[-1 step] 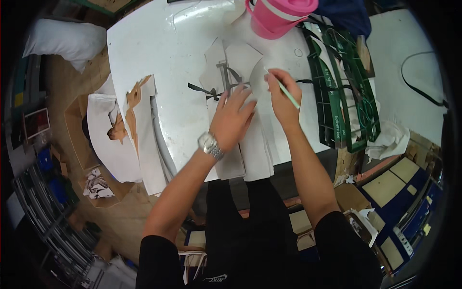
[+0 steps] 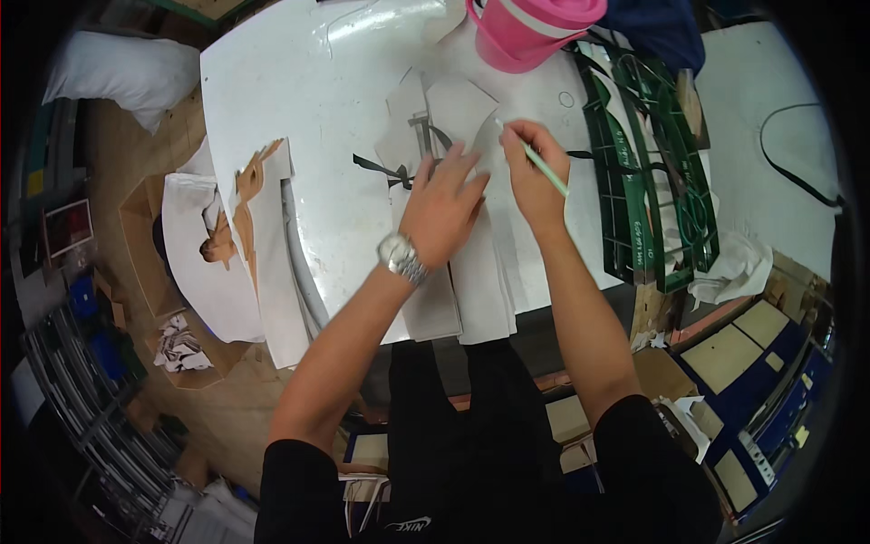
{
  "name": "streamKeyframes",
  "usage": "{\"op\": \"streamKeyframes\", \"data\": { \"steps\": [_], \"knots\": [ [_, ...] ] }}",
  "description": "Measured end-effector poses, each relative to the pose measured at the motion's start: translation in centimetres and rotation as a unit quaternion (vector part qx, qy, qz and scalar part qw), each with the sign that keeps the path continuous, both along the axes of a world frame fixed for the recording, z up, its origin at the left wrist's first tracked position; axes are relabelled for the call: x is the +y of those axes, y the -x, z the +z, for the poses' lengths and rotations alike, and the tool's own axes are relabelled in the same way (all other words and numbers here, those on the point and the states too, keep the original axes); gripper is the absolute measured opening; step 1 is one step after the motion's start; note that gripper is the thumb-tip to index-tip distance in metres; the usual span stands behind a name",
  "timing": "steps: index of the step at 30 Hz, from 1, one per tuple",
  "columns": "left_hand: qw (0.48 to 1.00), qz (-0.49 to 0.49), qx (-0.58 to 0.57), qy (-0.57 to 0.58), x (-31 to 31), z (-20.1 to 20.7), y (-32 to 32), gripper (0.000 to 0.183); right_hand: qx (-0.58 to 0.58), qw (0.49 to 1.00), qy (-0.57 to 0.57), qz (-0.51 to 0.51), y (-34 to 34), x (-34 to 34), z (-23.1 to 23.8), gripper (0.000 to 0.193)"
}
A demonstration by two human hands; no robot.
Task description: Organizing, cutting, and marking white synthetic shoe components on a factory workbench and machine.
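Flat pale cut pieces (image 2: 485, 290) of paper or cloth lie on the white table (image 2: 335, 118), reaching over its near edge. My left hand (image 2: 444, 204) rests on them with fingers spread, and a metal-band watch (image 2: 401, 256) is on that wrist. Beside it, my right hand (image 2: 536, 177) grips a slim pale-green pen (image 2: 551, 175), its tip close to the curved edge of a pale piece. A black tie (image 2: 381, 169) with a knot shows left of my left fingers. Part of the layered pieces is hidden beneath my left hand.
A pink bucket (image 2: 517, 41) stands at the table's far side. Green slotted frames (image 2: 625, 181) holding pale pieces lie at the right edge. Tan-and-white pieces (image 2: 285, 263) hang over the left edge, near a cardboard box (image 2: 149, 245). A white sack (image 2: 127, 77) sits far left.
My left hand has shifted slightly to the right and its fingers have moved on the pieces. My right hand has moved slightly upward with the pen.
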State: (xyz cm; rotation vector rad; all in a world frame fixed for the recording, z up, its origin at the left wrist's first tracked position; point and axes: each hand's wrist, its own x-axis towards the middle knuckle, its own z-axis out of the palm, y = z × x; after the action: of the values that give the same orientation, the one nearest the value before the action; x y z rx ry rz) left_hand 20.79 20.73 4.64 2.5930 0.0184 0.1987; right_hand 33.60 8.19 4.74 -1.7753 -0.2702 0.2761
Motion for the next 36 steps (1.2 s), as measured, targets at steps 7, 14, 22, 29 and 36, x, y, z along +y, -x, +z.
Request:
{"op": "streamKeyframes", "data": {
  "steps": [7, 14, 22, 29, 36],
  "knots": [
    [0.995, 0.065, 0.022, -0.078, 2.7, -5.9, -2.3, 0.039, 0.022, 0.998, -0.039, 0.048, 3.0, -1.9, -1.8, 0.018],
    [0.990, 0.042, -0.071, -0.117, 3.4, -8.0, -1.9, 0.045, -0.056, 0.993, 0.044, 0.092, 10.6, -5.3, -3.7, 0.016],
    [0.990, 0.001, -0.020, -0.142, 5.2, -6.6, -2.1, 0.062, -0.181, 0.975, 0.099, 0.085, 11.3, -3.5, -5.0, 0.016],
    [0.993, -0.004, -0.069, -0.101, 5.3, -7.9, -2.4, 0.075, -0.150, 0.983, 0.084, 0.060, 11.6, -4.2, -5.6, 0.011],
    [0.994, -0.020, 0.063, -0.084, 5.2, -6.0, -2.1, 0.081, -0.153, 0.986, 0.067, 0.027, 11.2, -2.8, -6.1, 0.010]
  ]
}}
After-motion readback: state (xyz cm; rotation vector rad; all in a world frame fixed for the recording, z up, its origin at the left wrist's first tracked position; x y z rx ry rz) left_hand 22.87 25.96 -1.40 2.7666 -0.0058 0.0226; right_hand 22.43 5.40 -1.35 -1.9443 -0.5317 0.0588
